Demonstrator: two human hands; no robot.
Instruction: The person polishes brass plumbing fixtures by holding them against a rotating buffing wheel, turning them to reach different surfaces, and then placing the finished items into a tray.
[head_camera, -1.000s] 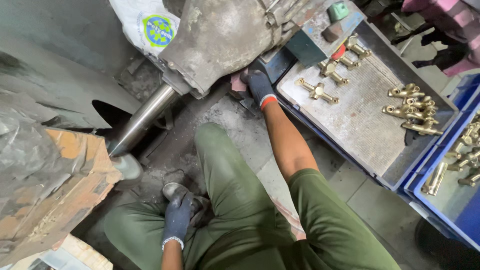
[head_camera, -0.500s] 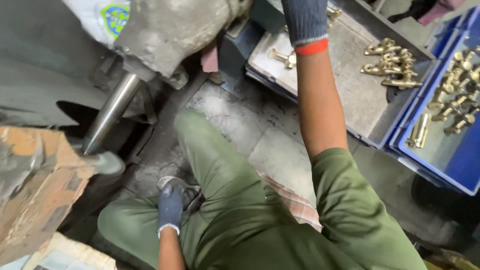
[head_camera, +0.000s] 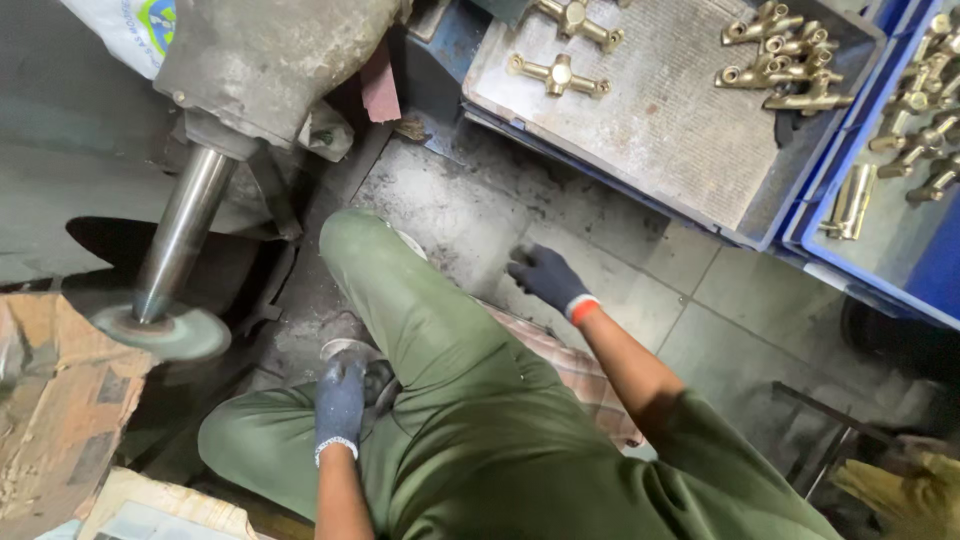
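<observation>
Overhead, the head view shows a seated person in green trousers on a tiled floor (head_camera: 720, 300). The right hand (head_camera: 545, 275), in a dark glove with an orange cuff, hangs over the floor with fingers loosely spread, gripping nothing. The left hand (head_camera: 340, 405), gloved blue, lies flat on a grey shoe (head_camera: 352, 352) by the folded leg, holding nothing. 2 brass cross fittings (head_camera: 558, 74) lie near the left edge of the metal tray (head_camera: 640, 130), a heap of brass fittings (head_camera: 785, 60) toward its right edge. Picking 1 fitting by its arms, clear of the buffing wheel (head_camera: 165, 332), seems wisest.
</observation>
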